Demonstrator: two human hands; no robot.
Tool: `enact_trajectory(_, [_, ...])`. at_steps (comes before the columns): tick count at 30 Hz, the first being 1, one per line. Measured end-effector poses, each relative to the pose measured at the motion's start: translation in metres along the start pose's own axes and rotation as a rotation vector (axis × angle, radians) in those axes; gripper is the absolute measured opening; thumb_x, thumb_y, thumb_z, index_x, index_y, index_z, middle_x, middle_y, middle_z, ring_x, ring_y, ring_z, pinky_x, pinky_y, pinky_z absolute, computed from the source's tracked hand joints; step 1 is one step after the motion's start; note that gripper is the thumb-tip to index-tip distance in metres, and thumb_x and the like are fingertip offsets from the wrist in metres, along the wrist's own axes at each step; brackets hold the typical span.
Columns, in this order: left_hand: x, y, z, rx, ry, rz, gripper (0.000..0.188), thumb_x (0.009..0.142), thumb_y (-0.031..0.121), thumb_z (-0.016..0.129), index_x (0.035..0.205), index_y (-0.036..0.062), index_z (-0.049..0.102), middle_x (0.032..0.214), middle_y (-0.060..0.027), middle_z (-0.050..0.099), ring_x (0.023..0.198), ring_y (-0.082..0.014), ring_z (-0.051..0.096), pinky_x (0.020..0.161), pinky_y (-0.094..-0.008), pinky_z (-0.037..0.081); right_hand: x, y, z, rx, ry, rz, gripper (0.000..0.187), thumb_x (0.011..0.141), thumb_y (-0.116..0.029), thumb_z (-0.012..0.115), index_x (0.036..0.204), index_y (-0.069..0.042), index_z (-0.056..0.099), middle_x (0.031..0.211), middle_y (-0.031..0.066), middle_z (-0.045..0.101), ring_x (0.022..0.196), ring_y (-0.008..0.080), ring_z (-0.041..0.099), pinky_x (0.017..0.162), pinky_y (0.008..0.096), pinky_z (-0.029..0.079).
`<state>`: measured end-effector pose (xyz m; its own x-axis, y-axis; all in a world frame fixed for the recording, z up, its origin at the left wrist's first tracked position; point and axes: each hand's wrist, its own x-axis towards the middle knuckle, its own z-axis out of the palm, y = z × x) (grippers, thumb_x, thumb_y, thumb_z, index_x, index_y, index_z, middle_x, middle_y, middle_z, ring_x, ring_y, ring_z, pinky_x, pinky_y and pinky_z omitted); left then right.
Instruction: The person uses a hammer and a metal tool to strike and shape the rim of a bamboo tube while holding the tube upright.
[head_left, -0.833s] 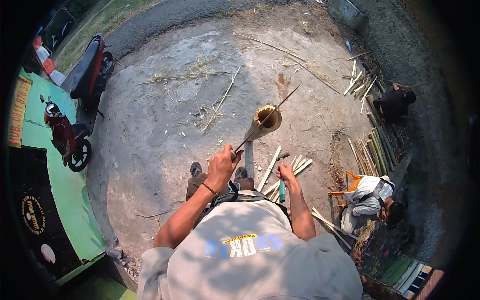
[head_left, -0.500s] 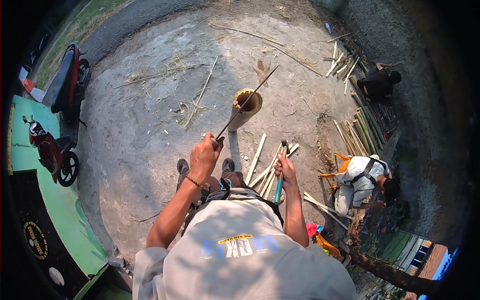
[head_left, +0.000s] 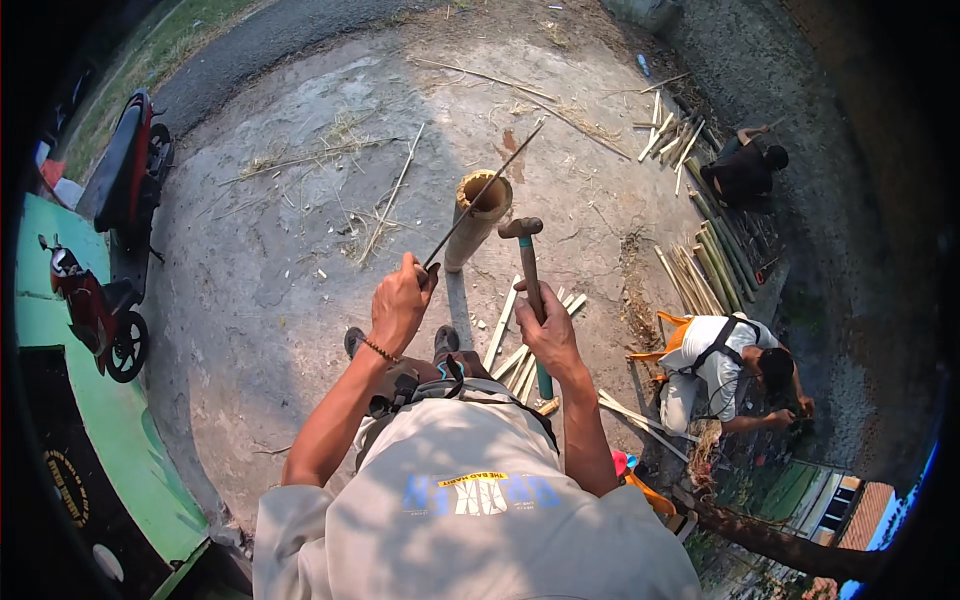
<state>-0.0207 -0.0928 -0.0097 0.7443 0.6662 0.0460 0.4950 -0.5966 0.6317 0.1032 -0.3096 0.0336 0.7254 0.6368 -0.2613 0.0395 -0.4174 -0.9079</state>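
Note:
An upright length of thick bamboo (head_left: 470, 240) stands on the concrete ahead of me, its hollow top opening facing up. Closed around the handle of a long thin blade that looks like a machete (head_left: 512, 158), my left hand (head_left: 399, 308) is just nearer to me than the bamboo. The blade slants across the bamboo's open top. In my right hand (head_left: 550, 332) is a hammer (head_left: 529, 255) with a teal lower handle, fingers wrapped round the shaft. Its head is raised to the right of the bamboo, apart from the blade.
Split bamboo strips (head_left: 500, 322) lie right of my feet. Green bamboo poles (head_left: 716, 275) are piled at the right, near a crouching person in white (head_left: 722, 350) and another in dark clothes (head_left: 742, 178). Two motorbikes (head_left: 108, 308) stand left by a green surface (head_left: 110, 430).
My right hand has moved left and slightly up, lifting the hammer head clear above the fist, near the bamboo. The blade still lies across the bamboo's top.

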Motion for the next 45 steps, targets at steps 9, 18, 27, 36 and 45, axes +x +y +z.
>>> enact_trajectory(9, [-0.011, -0.005, 0.006, -0.047, 0.014, -0.011, 0.026, 0.092, 0.024, 0.069, 0.095, 0.0031, 0.053, 0.072, -0.0181, 0.067, 0.069, -0.0410, 0.067, 0.056, -0.0491, 0.049, 0.031, -0.050, -0.025, -0.060, 0.107, -0.504, 0.034, 0.107, -0.021, 0.047, 0.138, -0.006, 0.046, 0.067, 0.0062, 0.055, 0.052, 0.0135, 0.051, 0.049, 0.0332, 0.041])
enact_trajectory(18, [-0.014, -0.003, -0.004, -0.085, -0.037, -0.018, 0.026, 0.087, 0.017, 0.071, 0.098, 0.0015, 0.053, 0.075, -0.0226, 0.068, 0.071, -0.0433, 0.068, 0.060, -0.0522, 0.052, 0.020, -0.123, -0.065, -0.375, 0.025, -0.320, 0.021, 0.104, -0.024, 0.054, 0.103, -0.003, 0.055, 0.064, 0.0083, 0.048, 0.056, 0.0137, 0.044, 0.053, 0.0344, 0.039])
enact_trajectory(27, [-0.019, -0.007, -0.005, -0.090, -0.066, -0.022, 0.024, 0.085, 0.011, 0.068, 0.100, 0.0008, 0.052, 0.075, -0.0237, 0.067, 0.070, -0.0437, 0.068, 0.059, -0.0526, 0.052, 0.035, -0.088, -0.062, -0.049, 0.062, -0.703, 0.027, 0.107, -0.030, 0.047, 0.098, -0.006, 0.040, 0.062, 0.0078, 0.045, 0.046, 0.0169, 0.041, 0.043, 0.0317, 0.033])
enact_trajectory(36, [-0.026, -0.006, -0.010, -0.071, -0.110, -0.008, 0.021, 0.083, 0.005, 0.063, 0.098, -0.0002, 0.049, 0.076, -0.0227, 0.067, 0.071, -0.0437, 0.068, 0.059, -0.0524, 0.052, 0.001, -0.191, -0.066, -0.086, 0.016, -0.345, 0.028, 0.108, -0.034, 0.043, 0.106, -0.007, 0.050, 0.064, -0.0049, 0.036, 0.048, 0.0041, 0.033, 0.044, 0.0232, 0.031])
enact_trajectory(45, [-0.025, 0.006, -0.008, -0.057, -0.161, 0.004, 0.018, 0.085, 0.005, 0.059, 0.099, 0.0012, 0.049, 0.075, -0.0230, 0.067, 0.071, -0.0453, 0.068, 0.058, -0.0544, 0.052, 0.032, -0.040, -0.058, -0.748, 0.082, -0.263, 0.029, 0.108, -0.031, 0.041, 0.108, -0.004, 0.050, 0.070, 0.0030, 0.055, 0.052, 0.0113, 0.050, 0.047, 0.0296, 0.039])
